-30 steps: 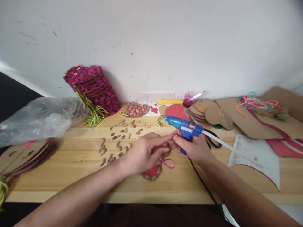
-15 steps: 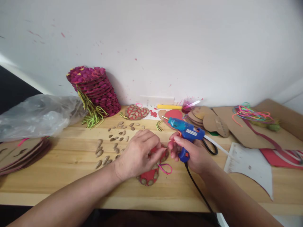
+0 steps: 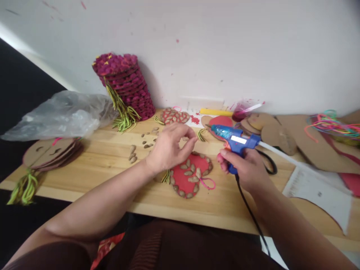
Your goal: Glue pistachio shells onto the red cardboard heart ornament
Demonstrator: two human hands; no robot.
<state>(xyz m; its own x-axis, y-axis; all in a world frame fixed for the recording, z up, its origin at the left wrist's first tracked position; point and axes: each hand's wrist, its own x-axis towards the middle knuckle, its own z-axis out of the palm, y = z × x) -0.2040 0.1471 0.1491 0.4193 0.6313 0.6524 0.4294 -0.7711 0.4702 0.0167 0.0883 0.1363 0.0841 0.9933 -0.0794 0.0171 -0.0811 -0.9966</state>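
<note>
My right hand [image 3: 247, 167] is wrapped round the handle of a blue hot glue gun [image 3: 233, 138], its nozzle pointing left and a long white glue stick [image 3: 284, 155] out of its back. Above the far edge of a red heart [image 3: 182, 180], my left hand [image 3: 174, 144] has its thumb and forefinger in a pinch; whatever sits between them is too small or hidden to make out. Peanut shells [image 3: 189, 172] line the heart's rim and form a sprig-like group in its middle. A pink loop [image 3: 208, 183] comes off the heart's right side. Loose shells [image 3: 132, 154] lie left of my left hand.
A purple bumpy stack [image 3: 129, 86] with green tassels leans on the wall beside a plastic bag [image 3: 62, 116]. Behind are another shell-covered heart [image 3: 174, 117] and a cup of dark red liquid [image 3: 240, 111]. Cardboard pieces [image 3: 303, 138] lie right; the gun's black cord [image 3: 250, 210] hangs over the front edge.
My left hand has lifted off the heart, uncovering the shells in its middle. The glue gun stays in my right hand, a little further from the heart. The view has shifted and tilted.
</note>
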